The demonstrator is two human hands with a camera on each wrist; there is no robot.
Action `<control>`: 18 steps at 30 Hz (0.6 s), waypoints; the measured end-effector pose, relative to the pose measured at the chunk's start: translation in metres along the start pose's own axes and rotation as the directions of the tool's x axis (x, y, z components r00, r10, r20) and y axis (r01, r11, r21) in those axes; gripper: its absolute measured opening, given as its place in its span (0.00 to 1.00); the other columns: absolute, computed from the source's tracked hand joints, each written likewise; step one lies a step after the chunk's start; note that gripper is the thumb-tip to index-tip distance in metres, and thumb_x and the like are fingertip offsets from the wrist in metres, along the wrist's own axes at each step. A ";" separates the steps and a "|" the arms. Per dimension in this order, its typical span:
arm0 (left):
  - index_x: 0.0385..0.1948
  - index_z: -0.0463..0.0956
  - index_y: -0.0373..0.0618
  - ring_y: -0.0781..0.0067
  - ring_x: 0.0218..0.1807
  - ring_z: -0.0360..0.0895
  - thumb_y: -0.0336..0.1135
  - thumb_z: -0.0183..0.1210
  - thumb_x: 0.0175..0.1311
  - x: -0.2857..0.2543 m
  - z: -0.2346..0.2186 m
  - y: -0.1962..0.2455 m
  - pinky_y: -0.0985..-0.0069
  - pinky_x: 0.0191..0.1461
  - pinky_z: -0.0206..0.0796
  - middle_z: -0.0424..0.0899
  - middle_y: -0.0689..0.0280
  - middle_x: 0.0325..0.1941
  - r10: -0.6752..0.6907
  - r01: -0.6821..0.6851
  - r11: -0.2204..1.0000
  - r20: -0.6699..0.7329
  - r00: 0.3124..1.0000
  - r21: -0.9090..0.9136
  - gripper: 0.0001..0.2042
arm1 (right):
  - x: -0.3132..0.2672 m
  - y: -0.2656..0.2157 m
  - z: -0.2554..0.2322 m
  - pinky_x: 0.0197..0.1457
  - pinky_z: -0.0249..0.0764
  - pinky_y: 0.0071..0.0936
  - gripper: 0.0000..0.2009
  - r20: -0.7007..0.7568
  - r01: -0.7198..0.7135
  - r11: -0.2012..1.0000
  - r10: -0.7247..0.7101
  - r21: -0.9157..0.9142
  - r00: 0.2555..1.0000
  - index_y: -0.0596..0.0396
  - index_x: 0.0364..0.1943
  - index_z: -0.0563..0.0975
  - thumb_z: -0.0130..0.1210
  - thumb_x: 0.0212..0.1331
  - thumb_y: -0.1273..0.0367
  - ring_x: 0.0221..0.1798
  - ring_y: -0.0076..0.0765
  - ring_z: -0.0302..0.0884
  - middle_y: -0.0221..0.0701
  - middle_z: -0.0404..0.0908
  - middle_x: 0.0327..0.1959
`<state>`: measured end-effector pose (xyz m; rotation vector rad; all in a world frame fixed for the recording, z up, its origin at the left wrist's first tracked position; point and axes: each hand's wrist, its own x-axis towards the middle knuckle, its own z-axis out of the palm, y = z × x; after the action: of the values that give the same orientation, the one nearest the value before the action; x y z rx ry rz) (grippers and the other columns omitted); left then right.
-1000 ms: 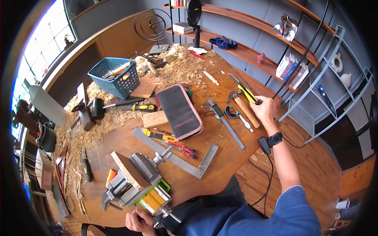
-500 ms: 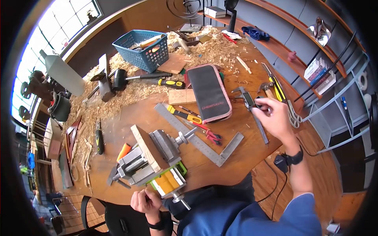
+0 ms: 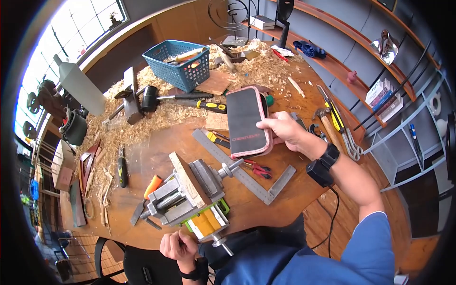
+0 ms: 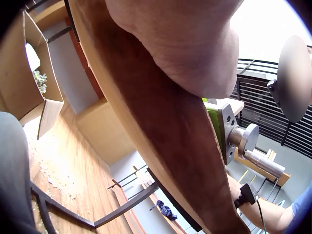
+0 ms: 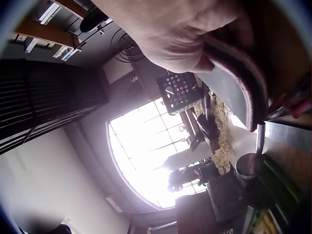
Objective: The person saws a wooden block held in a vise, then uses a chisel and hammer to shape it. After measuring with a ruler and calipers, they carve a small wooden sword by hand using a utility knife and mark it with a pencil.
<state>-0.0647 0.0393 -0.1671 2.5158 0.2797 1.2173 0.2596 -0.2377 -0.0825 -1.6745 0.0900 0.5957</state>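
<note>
My right hand [image 3: 285, 130] pinches the right edge of a black zip case [image 3: 244, 114] with pink trim, thumb on top. The case tilts over the workbench. In the right wrist view, the case's curved edge [image 5: 246, 92] lies under the hand [image 5: 180, 34]. My left hand [image 3: 179, 244] holds nothing, its fingers loosely curled at the bench's near edge, beside a metal vise [image 3: 204, 183]. The vise grips a wooden board [image 3: 187, 178]. A steel square [image 3: 270, 194], red-handled pliers [image 3: 259, 170] and a yellow utility knife [image 3: 217, 138] lie near the case.
A blue basket [image 3: 175, 73] and a black mallet [image 3: 150, 99] stand among wood shavings [image 3: 156, 126] at the back left. To the right lie a hammer [image 3: 330, 128] and scissors [image 3: 352, 145]. An orange-handled tool [image 3: 152, 186] lies left of the vise.
My right hand let go of a yellow-black tool at the right, passed over the caliper and took hold of the case, tilting it. The left hand stays by the vise. The head view has shifted.
</note>
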 end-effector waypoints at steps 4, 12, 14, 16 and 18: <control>0.18 0.72 0.39 0.60 0.17 0.66 0.24 0.58 0.59 -0.002 0.002 -0.003 0.67 0.22 0.53 0.68 0.60 0.15 0.012 -0.013 0.999 -0.024 1.000 -0.029 0.09 | 0.011 -0.023 -0.005 0.33 0.78 0.27 0.09 -0.096 0.299 0.953 -0.294 0.042 0.951 0.65 0.37 0.81 0.64 0.57 0.71 0.30 0.26 0.81 0.33 0.84 0.31; 0.19 0.73 0.39 0.61 0.17 0.66 0.23 0.58 0.59 -0.001 0.000 -0.003 0.67 0.23 0.53 0.68 0.61 0.15 0.018 -0.018 1.000 -0.003 1.000 -0.002 0.08 | 0.068 -0.101 -0.074 0.43 0.80 0.47 0.22 -0.283 0.019 0.361 -0.762 -0.932 0.583 0.58 0.39 0.77 0.65 0.51 0.54 0.38 0.54 0.87 0.47 0.86 0.34; 0.19 0.73 0.39 0.61 0.17 0.66 0.23 0.58 0.59 0.000 0.000 -0.002 0.67 0.23 0.53 0.68 0.61 0.15 0.011 -0.011 1.000 0.000 1.000 0.002 0.08 | 0.087 -0.090 -0.082 0.44 0.80 0.49 0.22 -0.249 0.031 0.329 -0.769 -0.944 0.589 0.58 0.39 0.78 0.65 0.52 0.53 0.39 0.57 0.87 0.48 0.87 0.35; 0.19 0.73 0.39 0.61 0.17 0.66 0.23 0.58 0.59 -0.001 -0.001 -0.002 0.67 0.23 0.53 0.67 0.61 0.15 0.017 -0.017 1.000 -0.002 1.000 0.006 0.08 | 0.092 -0.084 -0.082 0.45 0.80 0.50 0.23 -0.209 0.048 0.296 -0.770 -0.954 0.603 0.57 0.40 0.79 0.64 0.53 0.51 0.41 0.59 0.87 0.49 0.87 0.36; 0.19 0.73 0.39 0.61 0.17 0.66 0.23 0.59 0.59 0.001 -0.001 -0.001 0.67 0.23 0.53 0.67 0.61 0.15 0.015 -0.015 1.000 0.003 1.000 0.012 0.09 | 0.093 -0.073 -0.079 0.49 0.82 0.51 0.26 -0.228 0.032 0.349 -0.677 -0.937 0.700 0.59 0.48 0.79 0.62 0.56 0.50 0.43 0.59 0.88 0.52 0.87 0.37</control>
<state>-0.0647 0.0409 -0.1663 2.5342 0.2686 1.2205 0.3939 -0.2720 -0.0513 -2.8023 -0.2335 -0.4452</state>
